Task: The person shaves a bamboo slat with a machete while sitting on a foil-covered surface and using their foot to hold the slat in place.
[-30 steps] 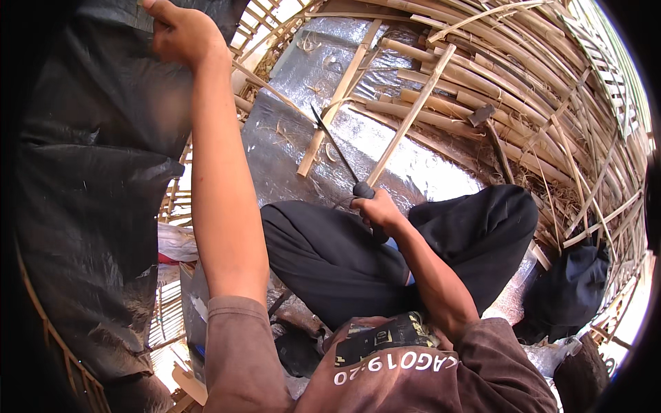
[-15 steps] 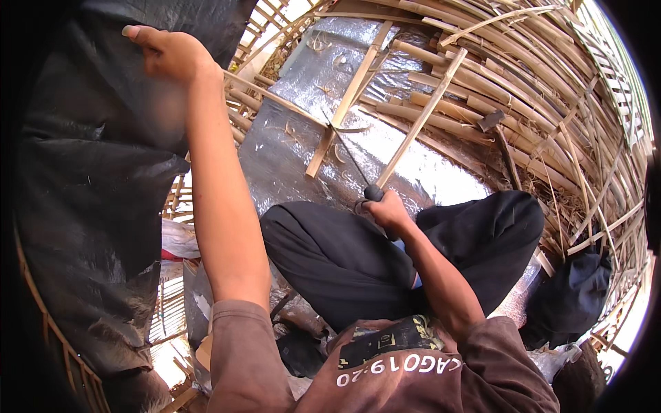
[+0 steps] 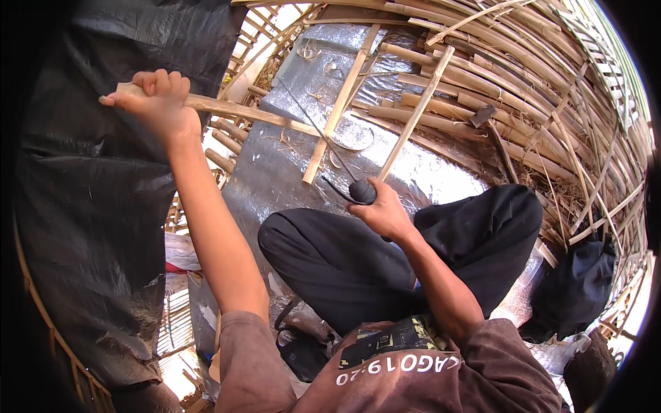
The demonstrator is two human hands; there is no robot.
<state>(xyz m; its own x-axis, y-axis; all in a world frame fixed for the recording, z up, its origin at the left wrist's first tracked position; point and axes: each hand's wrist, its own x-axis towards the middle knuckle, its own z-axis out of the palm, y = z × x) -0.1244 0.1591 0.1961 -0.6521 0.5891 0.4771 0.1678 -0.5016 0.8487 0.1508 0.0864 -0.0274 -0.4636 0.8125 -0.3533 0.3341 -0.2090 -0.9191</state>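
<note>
My left hand [image 3: 162,110] is closed round the far left end of a pale wooden strip [image 3: 255,115], the thumb stretched along it. The strip slants right, to a second wooden strip [image 3: 341,107]. In front of my crossed legs, my right hand [image 3: 384,212] grips a long knife with a black, rounded handle [image 3: 362,192]. Its thin dark blade [image 3: 310,119] points away to the left and crosses the held strip in view. A third strip [image 3: 416,113] extends away just beyond my right hand.
Split bamboo poles [image 3: 447,113] lie stacked at the right, with a hammer [image 3: 484,115] on them. Shiny sheeting [image 3: 268,162] with curled shavings covers the floor. Black plastic sheeting [image 3: 89,206] hangs at the left. A dark cloth bundle [image 3: 575,286] sits right of my knee.
My left hand has come nearer, and its grip on the strip now shows. The knife blade has turned farther left, its tip reaching farther away. My right hand has shifted slightly left.
</note>
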